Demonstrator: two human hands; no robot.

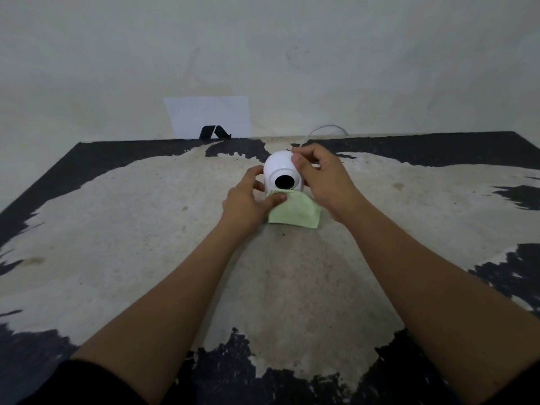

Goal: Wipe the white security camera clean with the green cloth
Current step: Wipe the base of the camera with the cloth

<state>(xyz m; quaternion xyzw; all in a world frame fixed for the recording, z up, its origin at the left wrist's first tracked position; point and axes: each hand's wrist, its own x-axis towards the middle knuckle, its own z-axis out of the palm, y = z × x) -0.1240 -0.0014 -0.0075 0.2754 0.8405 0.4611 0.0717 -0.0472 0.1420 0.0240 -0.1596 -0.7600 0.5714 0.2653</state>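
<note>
The white security camera [280, 168] stands on the worn table, a round body with a black lens facing me. The green cloth [295, 212] lies folded against its lower front, hiding the base. My left hand [248, 200] presses the cloth's top left corner with the thumb while its fingers touch the camera's left side. My right hand [324, 178] grips the camera's upper right side, thumb on the dome.
A white cable [324, 130] runs from behind the camera toward the wall. A white sheet with a black mark [209, 118] leans on the wall at the table's far edge. The tabletop [146, 229] is pale with peeling black patches.
</note>
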